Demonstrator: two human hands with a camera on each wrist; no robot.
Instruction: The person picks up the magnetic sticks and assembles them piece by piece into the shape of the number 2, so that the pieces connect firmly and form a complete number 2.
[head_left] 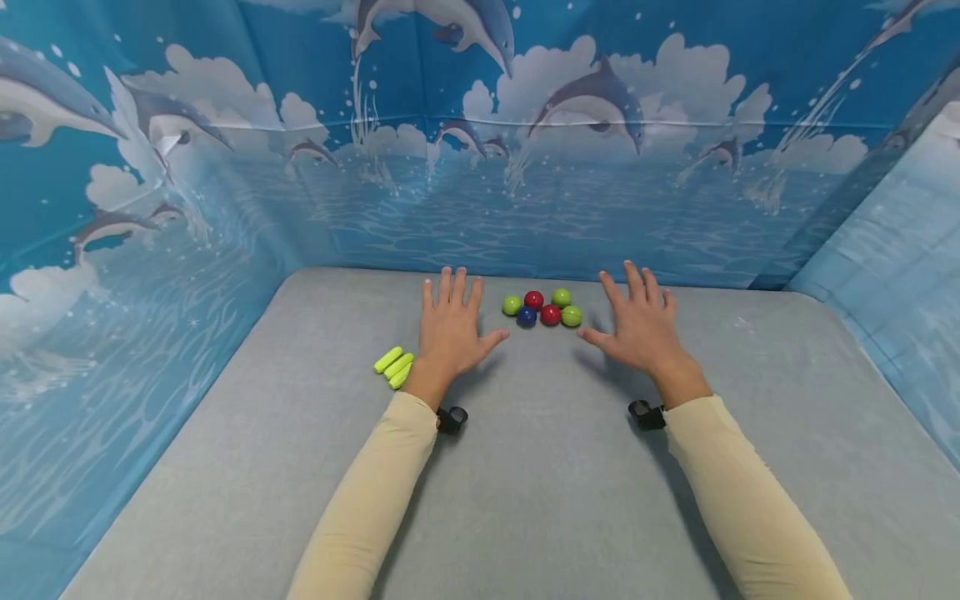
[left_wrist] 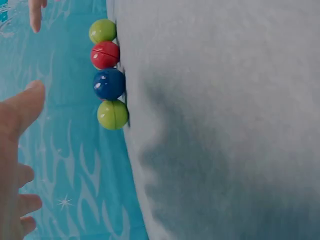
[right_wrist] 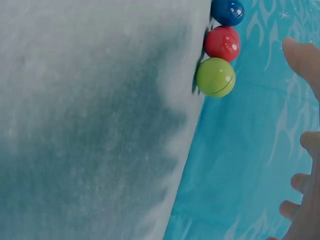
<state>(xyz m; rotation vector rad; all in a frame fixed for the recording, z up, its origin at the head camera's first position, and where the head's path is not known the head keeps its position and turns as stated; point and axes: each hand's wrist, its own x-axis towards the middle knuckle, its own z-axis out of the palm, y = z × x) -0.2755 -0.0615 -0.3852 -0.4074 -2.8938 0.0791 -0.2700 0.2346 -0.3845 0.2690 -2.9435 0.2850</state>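
Observation:
Several glossy balls lie clustered near the table's far edge in the head view: green balls [head_left: 572, 316], red balls [head_left: 551, 315] and one blue ball [head_left: 527, 317]. To the left of them my left hand [head_left: 448, 333] hovers with fingers spread, holding nothing. My right hand [head_left: 643, 329] is on the other side, its fingers also spread and its thumb close to the nearest green ball, with a gap. The left wrist view shows the blue ball [left_wrist: 109, 84] between a red and a green one. In the right wrist view a green ball [right_wrist: 216, 77] is nearest the hand.
Yellow-green short sticks [head_left: 398, 364] lie side by side left of my left wrist, partly hidden by it. The grey cloth-covered table [head_left: 540, 500] ends at a blue dolphin-print curtain [head_left: 525, 208], which also rises along both sides. Each wrist carries a small black camera [head_left: 452, 419].

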